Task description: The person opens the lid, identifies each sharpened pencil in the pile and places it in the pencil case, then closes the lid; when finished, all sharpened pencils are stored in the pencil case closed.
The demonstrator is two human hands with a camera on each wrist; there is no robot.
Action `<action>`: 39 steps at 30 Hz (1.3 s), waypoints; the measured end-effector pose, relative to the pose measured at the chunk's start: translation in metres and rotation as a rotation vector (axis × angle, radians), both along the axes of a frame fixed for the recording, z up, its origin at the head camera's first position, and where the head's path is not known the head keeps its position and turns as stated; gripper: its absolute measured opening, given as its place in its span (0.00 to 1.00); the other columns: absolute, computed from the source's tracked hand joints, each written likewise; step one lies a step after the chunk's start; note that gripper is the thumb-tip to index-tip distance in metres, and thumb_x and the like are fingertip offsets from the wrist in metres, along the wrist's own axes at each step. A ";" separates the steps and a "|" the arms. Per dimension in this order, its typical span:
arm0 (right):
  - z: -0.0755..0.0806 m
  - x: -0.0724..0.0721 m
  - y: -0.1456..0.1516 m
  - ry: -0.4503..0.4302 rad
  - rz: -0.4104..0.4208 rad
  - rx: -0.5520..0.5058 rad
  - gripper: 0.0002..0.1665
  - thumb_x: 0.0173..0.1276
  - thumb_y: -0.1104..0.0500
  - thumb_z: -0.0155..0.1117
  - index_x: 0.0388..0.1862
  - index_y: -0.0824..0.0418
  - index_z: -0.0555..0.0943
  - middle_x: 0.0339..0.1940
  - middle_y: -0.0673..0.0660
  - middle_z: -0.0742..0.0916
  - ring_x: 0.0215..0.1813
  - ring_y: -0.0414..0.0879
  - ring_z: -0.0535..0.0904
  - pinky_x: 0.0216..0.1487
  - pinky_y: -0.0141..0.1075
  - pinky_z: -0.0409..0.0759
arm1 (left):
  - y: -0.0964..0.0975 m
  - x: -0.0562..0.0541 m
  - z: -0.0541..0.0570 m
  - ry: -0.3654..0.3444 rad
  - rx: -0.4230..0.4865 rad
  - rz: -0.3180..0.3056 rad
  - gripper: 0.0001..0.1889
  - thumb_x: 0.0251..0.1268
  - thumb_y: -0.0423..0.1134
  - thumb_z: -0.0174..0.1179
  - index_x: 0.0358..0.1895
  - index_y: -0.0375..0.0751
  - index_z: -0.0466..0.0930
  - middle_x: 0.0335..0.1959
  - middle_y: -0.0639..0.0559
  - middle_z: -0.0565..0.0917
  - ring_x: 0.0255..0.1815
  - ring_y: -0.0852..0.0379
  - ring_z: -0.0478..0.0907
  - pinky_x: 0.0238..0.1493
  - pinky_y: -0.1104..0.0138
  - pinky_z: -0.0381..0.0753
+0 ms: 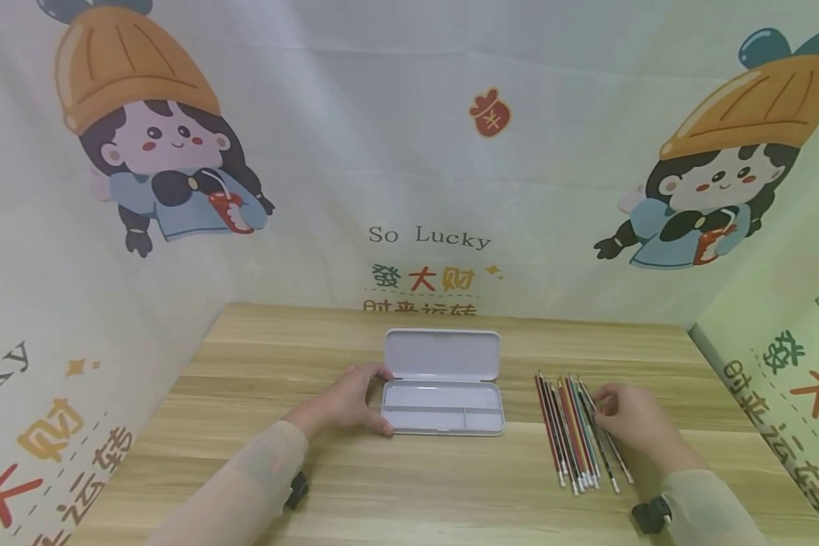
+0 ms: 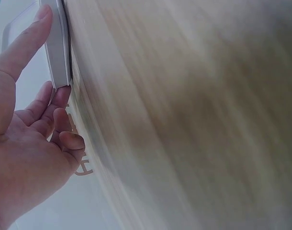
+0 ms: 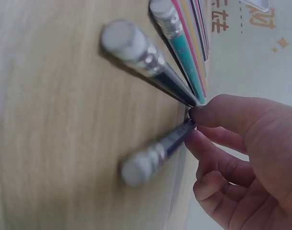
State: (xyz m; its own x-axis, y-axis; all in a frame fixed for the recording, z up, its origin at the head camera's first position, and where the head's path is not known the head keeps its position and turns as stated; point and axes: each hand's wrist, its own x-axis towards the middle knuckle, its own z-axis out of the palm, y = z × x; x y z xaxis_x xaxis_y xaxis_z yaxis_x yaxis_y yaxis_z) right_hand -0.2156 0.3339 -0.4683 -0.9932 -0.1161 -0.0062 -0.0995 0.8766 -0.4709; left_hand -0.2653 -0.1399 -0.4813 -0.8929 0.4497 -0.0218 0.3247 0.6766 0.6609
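Observation:
A white pencil case [image 1: 423, 396] lies open on the table, its lid [image 1: 442, 355] raised toward the back; dividers split its bare inside. My left hand [image 1: 351, 398] holds the case's left end, thumb along the front edge and fingers at the back corner. In the left wrist view the thumb lies against the case wall [image 2: 55, 52]. To the right, several pencils [image 1: 565, 432] with white erasers lie side by side, erasers toward me. At their right edge, my right hand [image 1: 635, 417] pinches a dark pencil [image 3: 174, 138] between thumb and index finger. Another dark pencil [image 3: 172, 84] lies right beside the thumb.
The wooden table [image 1: 450, 493] ends at a printed cloth backdrop [image 1: 423, 152] behind and at both sides. A stretch of tabletop separates the case from the pencils. Small dark devices sit at both wrists, such as the one by the right sleeve [image 1: 706, 504].

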 end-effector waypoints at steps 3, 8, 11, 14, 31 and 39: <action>0.000 0.000 -0.001 0.001 -0.006 0.019 0.17 0.61 0.64 0.71 0.47 0.71 0.83 0.32 0.58 0.88 0.33 0.48 0.82 0.33 0.42 0.83 | 0.000 0.000 -0.001 0.000 -0.001 0.001 0.45 0.33 0.44 0.87 0.61 0.39 0.76 0.60 0.45 0.81 0.63 0.45 0.72 0.72 0.47 0.70; -0.001 0.000 -0.002 0.011 -0.027 0.031 0.16 0.62 0.63 0.71 0.46 0.71 0.83 0.31 0.59 0.88 0.32 0.48 0.83 0.31 0.42 0.83 | 0.000 0.000 -0.002 -0.004 0.004 0.004 0.45 0.33 0.44 0.87 0.62 0.39 0.76 0.60 0.45 0.81 0.63 0.45 0.71 0.72 0.47 0.70; -0.001 0.000 -0.001 0.020 -0.033 0.033 0.16 0.62 0.63 0.71 0.46 0.71 0.83 0.31 0.59 0.88 0.32 0.49 0.83 0.32 0.44 0.84 | 0.000 0.000 -0.002 -0.002 0.004 0.007 0.45 0.33 0.44 0.87 0.62 0.39 0.76 0.60 0.45 0.81 0.64 0.45 0.71 0.72 0.47 0.70; -0.001 0.000 0.000 0.020 -0.033 0.037 0.16 0.62 0.62 0.71 0.46 0.70 0.84 0.32 0.60 0.89 0.34 0.51 0.85 0.34 0.47 0.85 | 0.000 0.000 -0.002 0.000 0.000 0.007 0.45 0.33 0.44 0.87 0.62 0.39 0.76 0.60 0.45 0.81 0.64 0.45 0.71 0.72 0.47 0.70; 0.006 0.005 -0.010 0.070 -0.049 0.109 0.13 0.64 0.56 0.70 0.48 0.55 0.89 0.38 0.52 0.91 0.36 0.44 0.84 0.27 0.35 0.77 | -0.001 0.001 -0.001 0.000 -0.001 -0.004 0.46 0.33 0.44 0.87 0.62 0.38 0.76 0.60 0.45 0.81 0.64 0.45 0.72 0.72 0.47 0.71; 0.011 0.007 -0.022 0.089 0.003 0.104 0.13 0.65 0.56 0.71 0.48 0.55 0.89 0.35 0.49 0.90 0.32 0.40 0.81 0.26 0.35 0.77 | -0.001 0.001 -0.002 -0.008 0.007 -0.001 0.46 0.33 0.45 0.87 0.63 0.40 0.76 0.61 0.46 0.81 0.64 0.45 0.71 0.73 0.47 0.70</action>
